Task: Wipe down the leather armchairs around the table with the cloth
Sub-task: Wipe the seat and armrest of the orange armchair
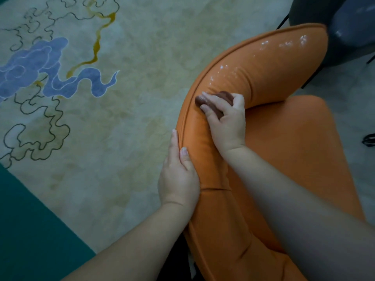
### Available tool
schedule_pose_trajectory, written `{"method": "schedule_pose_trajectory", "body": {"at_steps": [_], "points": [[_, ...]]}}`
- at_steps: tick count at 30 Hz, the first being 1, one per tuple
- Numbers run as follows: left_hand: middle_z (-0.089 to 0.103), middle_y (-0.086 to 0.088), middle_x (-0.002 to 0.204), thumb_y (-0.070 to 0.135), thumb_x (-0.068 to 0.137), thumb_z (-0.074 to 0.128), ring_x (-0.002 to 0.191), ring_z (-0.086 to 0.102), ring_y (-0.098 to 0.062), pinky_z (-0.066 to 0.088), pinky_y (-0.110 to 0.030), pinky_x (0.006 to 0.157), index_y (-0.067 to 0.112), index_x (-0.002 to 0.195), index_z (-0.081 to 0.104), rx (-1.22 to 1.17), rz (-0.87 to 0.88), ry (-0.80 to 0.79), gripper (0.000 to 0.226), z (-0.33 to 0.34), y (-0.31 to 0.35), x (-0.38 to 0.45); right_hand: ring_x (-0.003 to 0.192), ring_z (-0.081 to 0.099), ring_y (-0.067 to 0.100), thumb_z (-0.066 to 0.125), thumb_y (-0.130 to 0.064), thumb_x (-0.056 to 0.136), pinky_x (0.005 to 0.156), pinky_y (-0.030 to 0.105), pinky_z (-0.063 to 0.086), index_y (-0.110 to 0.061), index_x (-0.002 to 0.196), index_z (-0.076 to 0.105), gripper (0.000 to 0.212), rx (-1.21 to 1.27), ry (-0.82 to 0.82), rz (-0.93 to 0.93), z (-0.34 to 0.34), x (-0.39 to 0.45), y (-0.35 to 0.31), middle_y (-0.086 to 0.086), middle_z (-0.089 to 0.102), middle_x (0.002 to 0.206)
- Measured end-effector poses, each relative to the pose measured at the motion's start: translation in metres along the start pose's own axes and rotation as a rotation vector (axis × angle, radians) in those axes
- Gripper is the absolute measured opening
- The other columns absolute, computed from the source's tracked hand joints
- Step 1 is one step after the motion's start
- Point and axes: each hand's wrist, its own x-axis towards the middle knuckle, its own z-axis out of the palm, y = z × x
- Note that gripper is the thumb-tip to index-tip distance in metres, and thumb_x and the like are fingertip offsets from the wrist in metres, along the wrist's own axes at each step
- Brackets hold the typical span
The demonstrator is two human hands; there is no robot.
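Observation:
An orange leather armchair (284,151) fills the right half of the view, its curved padded backrest arching from bottom centre to upper right. My right hand (225,118) grips a small brown cloth (221,99) and presses it on the inner face of the backrest near the piped edge. Wet shiny droplets (263,55) dot the leather above the cloth. My left hand (179,175) holds the outer edge of the backrest lower down, thumb on the top face and fingers wrapped over the rim.
A pale carpet (121,118) with blue cloud shapes and yellow lines covers the floor to the left. A teal border (30,230) runs along the lower left. A dark chair (349,27) with thin black legs stands at the upper right, close behind the armchair.

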Motion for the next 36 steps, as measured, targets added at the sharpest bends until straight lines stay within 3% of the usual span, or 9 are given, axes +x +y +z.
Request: {"method": "schedule_pose_trajectory", "body": {"at_steps": [4, 9, 14, 18, 22, 26, 30, 33, 36], "points": [[0.033, 0.009, 0.153, 0.041, 0.1, 0.024, 0.135, 0.039, -0.017, 0.032, -0.027, 0.103, 0.044, 0.149, 0.017, -0.06, 0.005, -0.108, 0.05, -0.008, 0.001, 0.016, 0.111, 0.051, 0.026, 0.069, -0.026, 0.087, 0.102, 0.033, 0.04, -0.028, 0.115, 0.071, 0.028, 0.001, 0.08, -0.01, 0.003, -0.006, -0.002, 0.01, 0.049, 0.115], [0.032, 0.002, 0.154, 0.031, 0.103, 0.027, 0.139, 0.032, -0.014, 0.022, -0.018, 0.105, 0.028, 0.151, 0.025, -0.034, 0.157, -0.246, 0.048, -0.006, 0.028, 0.086, 0.106, 0.053, 0.028, 0.068, -0.026, 0.086, 0.1, 0.036, 0.042, -0.025, 0.116, 0.071, 0.029, -0.023, 0.173, 0.031, 0.008, -0.01, 0.0, 0.013, 0.05, 0.111], [0.039, 0.001, 0.15, 0.033, 0.103, 0.027, 0.135, 0.039, -0.02, 0.029, -0.023, 0.104, 0.03, 0.149, 0.03, -0.027, 0.144, -0.316, 0.045, 0.012, 0.058, 0.142, 0.108, 0.052, 0.024, 0.061, -0.034, 0.089, 0.103, 0.03, 0.04, -0.025, 0.12, 0.068, 0.033, -0.013, 0.206, 0.036, 0.008, -0.011, 0.004, 0.01, 0.047, 0.112], [0.055, -0.004, 0.137, 0.038, 0.102, 0.028, 0.12, 0.053, -0.028, 0.04, -0.03, 0.092, 0.041, 0.145, 0.032, 0.033, 0.181, -0.246, 0.044, 0.016, 0.054, 0.141, 0.11, 0.046, -0.001, 0.058, -0.039, 0.088, 0.103, 0.01, 0.032, -0.038, 0.12, 0.06, 0.032, 0.089, 0.259, 0.162, 0.007, -0.007, 0.01, 0.003, 0.045, 0.114], [0.057, -0.002, 0.135, 0.037, 0.101, 0.029, 0.117, 0.054, -0.028, 0.041, -0.031, 0.092, 0.041, 0.145, 0.033, 0.016, 0.203, -0.219, 0.044, 0.019, 0.051, 0.141, 0.116, 0.052, 0.019, 0.059, -0.034, 0.089, 0.107, 0.021, 0.035, -0.032, 0.119, 0.065, 0.03, 0.086, 0.401, 0.293, -0.006, 0.055, 0.02, 0.011, 0.05, 0.118], [0.058, -0.003, 0.132, 0.038, 0.1, 0.029, 0.115, 0.055, -0.028, 0.04, -0.029, 0.088, 0.04, 0.145, 0.035, 0.016, 0.228, -0.195, 0.045, 0.02, 0.05, 0.141, 0.123, 0.044, 0.02, 0.059, -0.036, 0.094, 0.11, 0.019, 0.028, -0.03, 0.126, 0.064, 0.033, 0.003, 0.375, 0.361, 0.001, 0.106, 0.023, 0.007, 0.041, 0.123], [0.054, 0.0, 0.139, 0.045, 0.093, 0.024, 0.118, 0.054, -0.028, 0.043, -0.032, 0.092, 0.041, 0.144, 0.035, 0.017, 0.24, -0.221, 0.053, 0.018, 0.051, 0.14, 0.114, 0.05, 0.029, 0.058, -0.038, 0.091, 0.106, 0.032, 0.037, -0.03, 0.126, 0.064, 0.036, -0.122, 0.334, 0.211, 0.019, 0.06, 0.006, 0.013, 0.046, 0.117], [0.053, 0.002, 0.14, 0.046, 0.091, 0.023, 0.118, 0.054, -0.027, 0.043, -0.032, 0.091, 0.041, 0.144, 0.035, 0.011, 0.244, -0.224, 0.055, 0.018, 0.051, 0.139, 0.109, 0.052, 0.029, 0.059, -0.04, 0.088, 0.102, 0.034, 0.039, -0.031, 0.123, 0.065, 0.037, -0.149, 0.269, 0.14, 0.013, 0.05, 0.006, 0.013, 0.047, 0.112], [0.053, 0.003, 0.139, 0.048, 0.089, 0.022, 0.117, 0.054, -0.027, 0.043, -0.032, 0.09, 0.042, 0.144, 0.036, 0.017, 0.227, -0.214, 0.057, 0.017, 0.053, 0.138, 0.114, 0.049, 0.032, 0.067, -0.029, 0.089, 0.103, 0.029, 0.032, -0.026, 0.121, 0.068, 0.032, -0.199, 0.297, 0.17, 0.007, 0.089, 0.016, 0.017, 0.047, 0.116]]}}
